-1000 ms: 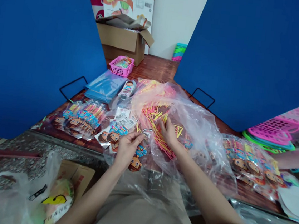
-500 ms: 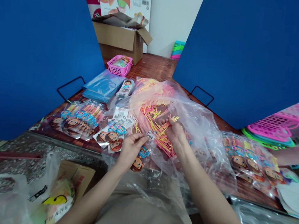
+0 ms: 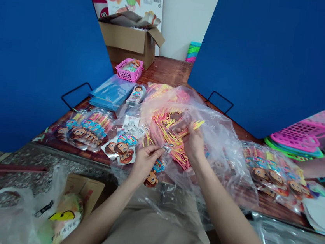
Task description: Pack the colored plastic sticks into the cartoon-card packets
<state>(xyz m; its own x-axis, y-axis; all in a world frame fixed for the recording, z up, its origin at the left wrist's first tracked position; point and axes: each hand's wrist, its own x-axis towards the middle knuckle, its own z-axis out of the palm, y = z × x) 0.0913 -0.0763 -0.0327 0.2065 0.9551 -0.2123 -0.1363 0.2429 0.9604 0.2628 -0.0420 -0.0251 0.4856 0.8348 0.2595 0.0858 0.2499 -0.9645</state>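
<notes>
Yellow and pink sticks (image 3: pixel 199 124) are pinched in the right hand (image 3: pixel 194 142) — just by the pile (image 3: pixel 180 153), with a clear bag (image 3: pixel 225 135) spread around it. 1 packet (image 3: pixel 151 178) is gripped near its top by the left hand (image 3: pixel 145 161) — more packets (image 3: pixel 122 147) are laid beside it.

Small bunch of yellow and pink sticks (image 3: pixel 199 124), near a printed packet (image 3: pixel 159 164) (cartoon face (image 3: pixel 150 179) at lower end).
</notes>
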